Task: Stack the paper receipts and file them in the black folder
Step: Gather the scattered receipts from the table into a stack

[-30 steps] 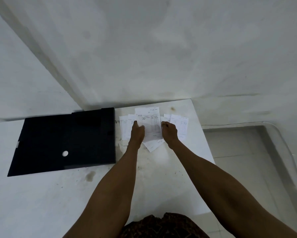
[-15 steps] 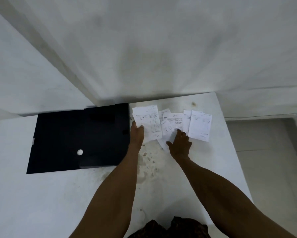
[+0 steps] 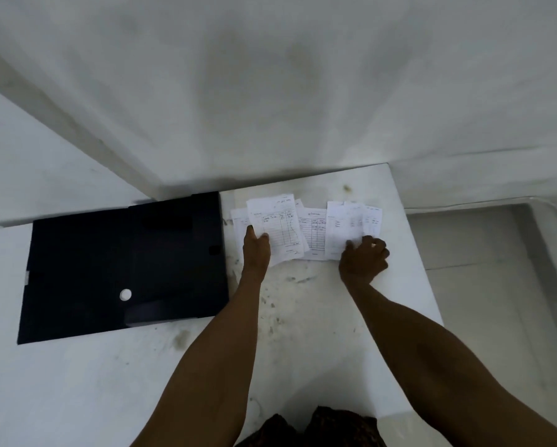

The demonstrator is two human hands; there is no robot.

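Left hand (image 3: 256, 250) pinches big receipt (image 3: 277, 232) beside black folder (image 3: 125, 266); right hand (image 3: 363, 259) curled, gripping right-side receipts (image 3: 348, 230) on white table (image 3: 77, 382).

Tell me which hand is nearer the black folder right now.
Left. The left hand rests on the receipts just right of the black folder; the right hand is farther right, at the spread's far end.
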